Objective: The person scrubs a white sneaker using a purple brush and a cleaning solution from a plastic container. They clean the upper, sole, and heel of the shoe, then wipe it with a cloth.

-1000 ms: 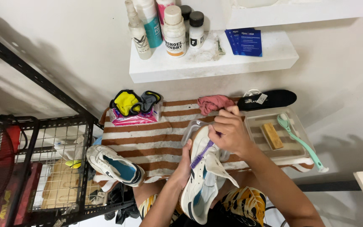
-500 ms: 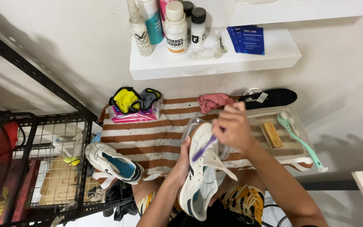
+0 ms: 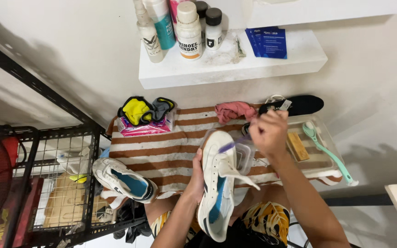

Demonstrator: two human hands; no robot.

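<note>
Left hand (image 3: 197, 173) grips sneaker (image 3: 217, 183); toe points away, upward.

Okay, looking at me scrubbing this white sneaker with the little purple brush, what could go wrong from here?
The left hand grips the white sneaker by one edge only, so hard strokes from the purple brush in the right hand might twist it loose. The clear plastic container sits right under the brush and could get knocked. The other sneaker overhangs the striped towel edge and may slip off.
</note>
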